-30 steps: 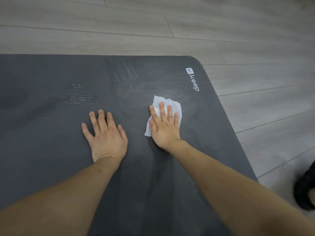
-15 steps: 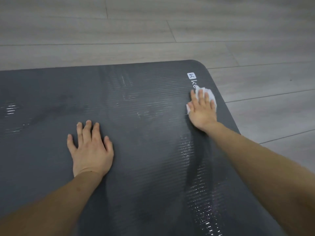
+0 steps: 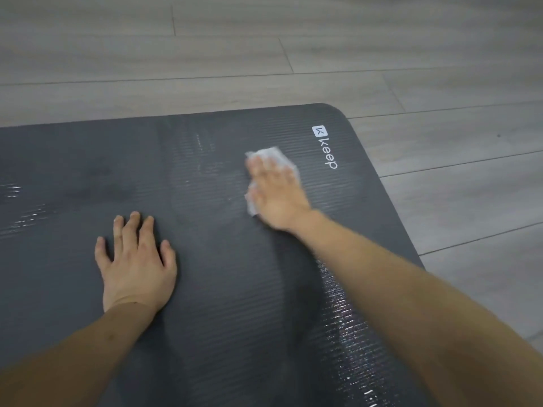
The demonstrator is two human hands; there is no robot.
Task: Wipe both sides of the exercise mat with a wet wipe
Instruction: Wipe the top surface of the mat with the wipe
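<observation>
A dark grey ribbed exercise mat (image 3: 223, 289) lies flat on the floor, its rounded far right corner bearing a white "keep" logo (image 3: 325, 146). My right hand (image 3: 276, 192), blurred with motion, presses flat with straight fingers on a white wet wipe (image 3: 271, 155) just left of the logo. The wipe shows beyond the fingertips and at the thumb side. My left hand (image 3: 136, 261) rests flat on the mat with fingers spread, nearer to me and to the left. Wet glistening streaks show on the mat at the right and far left.
Grey wood-plank floor (image 3: 440, 83) surrounds the mat beyond its far edge and along its right edge (image 3: 390, 207).
My right hand slid the wipe from the mat's right edge by the logo back to the left. My left hand stays planted.
</observation>
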